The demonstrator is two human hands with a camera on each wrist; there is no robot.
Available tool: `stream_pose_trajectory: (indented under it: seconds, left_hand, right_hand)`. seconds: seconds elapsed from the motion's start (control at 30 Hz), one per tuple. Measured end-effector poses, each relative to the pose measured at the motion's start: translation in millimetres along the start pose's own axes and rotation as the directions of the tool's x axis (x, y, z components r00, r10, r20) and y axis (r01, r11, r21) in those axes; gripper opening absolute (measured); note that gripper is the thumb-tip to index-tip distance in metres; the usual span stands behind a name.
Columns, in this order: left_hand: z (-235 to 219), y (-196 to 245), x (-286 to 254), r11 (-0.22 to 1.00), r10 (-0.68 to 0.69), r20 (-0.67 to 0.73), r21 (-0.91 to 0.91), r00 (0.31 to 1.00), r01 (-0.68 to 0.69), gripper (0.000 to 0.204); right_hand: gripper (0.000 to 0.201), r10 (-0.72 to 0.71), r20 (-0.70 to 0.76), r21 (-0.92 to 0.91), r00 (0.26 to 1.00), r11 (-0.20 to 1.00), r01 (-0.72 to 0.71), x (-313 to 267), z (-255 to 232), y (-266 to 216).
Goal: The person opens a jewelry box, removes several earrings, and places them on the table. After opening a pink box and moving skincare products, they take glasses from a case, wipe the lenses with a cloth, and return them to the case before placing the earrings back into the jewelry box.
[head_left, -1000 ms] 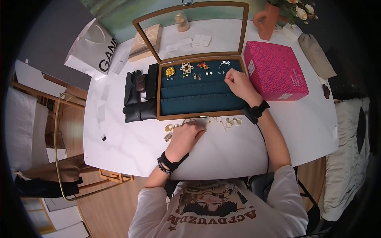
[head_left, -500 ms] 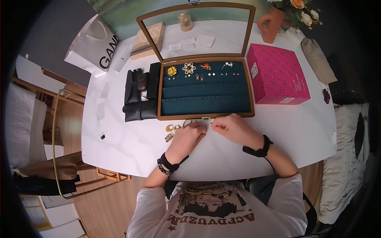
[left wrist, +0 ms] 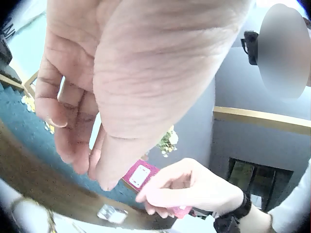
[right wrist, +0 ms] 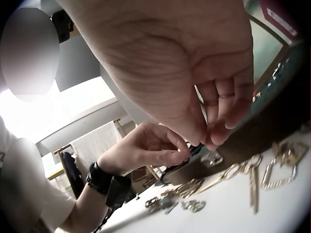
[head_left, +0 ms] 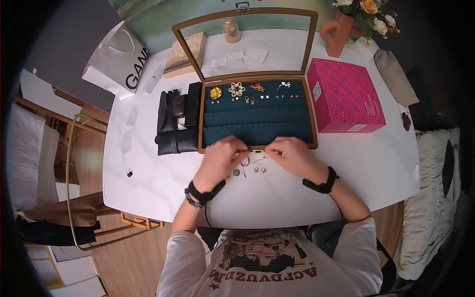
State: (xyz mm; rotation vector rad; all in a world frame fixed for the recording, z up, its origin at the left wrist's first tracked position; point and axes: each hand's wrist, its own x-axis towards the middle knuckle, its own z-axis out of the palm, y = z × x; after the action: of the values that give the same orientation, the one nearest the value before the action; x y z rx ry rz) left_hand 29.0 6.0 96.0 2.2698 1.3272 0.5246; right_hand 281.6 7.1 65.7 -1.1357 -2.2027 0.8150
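Note:
My left hand [head_left: 222, 156] hovers at the front edge of a wooden jewelry case [head_left: 227, 148], its fingers loosely bent. Opposite it, beyond the metal latch [right wrist: 212, 158], my right hand [head_left: 295, 157] has thumb and fingertips close together. Nothing shows between the fingers of either hand. Below them on the white table lie a hoop [head_left: 245, 162], a green square piece [head_left: 236, 173], a pair of small round earrings [head_left: 256, 170] and several gold pieces [right wrist: 187, 188]. The case's teal lining [head_left: 257, 133] carries a gold brooch [head_left: 215, 93], a pearl flower brooch [head_left: 236, 89] and several small earrings.
The case's glass lid [head_left: 312, 44] stands raised at the back. Black cases [head_left: 177, 142] sit to its left, a pink patterned box [head_left: 346, 96] to its right. Farther back are a white paper bag [head_left: 111, 59] and a terracotta vase [head_left: 340, 34].
My right hand came down from the case's upper right to its front edge, then stayed near there. My left hand has since moved up to the edge, uncovering small earrings on the table.

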Motion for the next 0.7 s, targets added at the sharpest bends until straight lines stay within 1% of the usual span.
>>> stream_pose_trajectory:
  seconds: [0.07, 0.1, 0.17, 0.2, 0.27, 0.3, 0.33, 0.4, 0.43, 0.5, 0.53, 0.6, 0.63, 0.7]
  left_hand:
    - [-14, -15, 15, 0.997, -0.08, -0.082, -0.018, 0.993, 0.079, 0.011]
    - [-20, -26, 22, 0.997, -0.078, -0.086, -0.016, 0.993, 0.077, 0.011]
    - [-27, -51, 38, 0.993, -0.065, -0.173, 0.084, 0.983, 0.081, 0.013]
    - [-30, -64, 46, 0.993, -0.062, -0.176, 0.085, 0.982, 0.078, 0.013]
    - [-35, -89, 63, 0.985, -0.081, -0.238, 0.131, 0.968, 0.114, 0.014]
    - [-35, -103, 70, 0.987, -0.099, -0.261, 0.1, 0.96, 0.129, 0.018]
    - [-35, -110, 77, 0.987, -0.093, -0.262, 0.102, 0.961, 0.123, 0.018]
    - [-32, -123, 86, 0.969, -0.137, -0.337, 0.148, 0.932, 0.196, 0.023]
    - [-28, -130, 90, 0.966, -0.144, -0.341, 0.156, 0.929, 0.207, 0.027]
    - [-24, -136, 92, 0.963, -0.157, -0.34, 0.155, 0.927, 0.22, 0.027]
    - [-22, -137, 93, 0.959, -0.173, -0.338, 0.155, 0.925, 0.236, 0.027]
    - [-20, -139, 94, 0.962, -0.177, -0.353, 0.135, 0.919, 0.237, 0.026]
    - [-19, -141, 94, 0.964, -0.183, -0.368, 0.117, 0.912, 0.24, 0.024]
    - [-18, -149, 96, 0.964, -0.187, -0.365, 0.11, 0.912, 0.242, 0.022]
  right_hand:
    - [0.013, 0.121, -0.055, 0.002, 0.991, 0.993, -0.121, 10, -15, 1]
    - [0.013, 0.123, -0.083, -0.014, 0.989, 0.992, -0.125, 13, -16, 9]
    - [0.014, 0.127, -0.111, -0.013, 0.986, 0.992, -0.129, 18, -17, 14]
    - [0.015, 0.133, -0.137, -0.011, 0.982, 0.991, -0.135, 21, -18, 15]
    - [0.014, 0.148, -0.125, -0.008, 0.981, 0.989, -0.15, 28, -17, 9]
    - [0.014, 0.164, -0.11, -0.003, 0.98, 0.986, -0.166, 33, -15, 4]
    - [0.014, 0.163, -0.116, -0.005, 0.98, 0.986, -0.165, 40, -14, 1]
    - [0.013, 0.127, -0.075, -0.017, 0.989, 0.991, -0.129, 57, -10, -7]
    - [0.013, 0.128, -0.078, -0.02, 0.989, 0.991, -0.13, 68, -7, -10]
    - [0.011, 0.136, -0.026, -0.033, 0.99, 0.99, -0.137, 94, -1, -15]
    - [0.011, 0.136, -0.027, -0.036, 0.99, 0.99, -0.137, 108, 4, -14]
    - [0.009, -0.007, -0.075, -0.143, 0.997, 0.99, -0.004, 137, 19, -8]
    - [0.009, -0.01, -0.072, -0.144, 0.997, 0.99, 0.0, 151, 25, -6]
    - [0.009, -0.044, -0.099, -0.229, 0.994, 0.973, 0.021, 176, 39, -3]
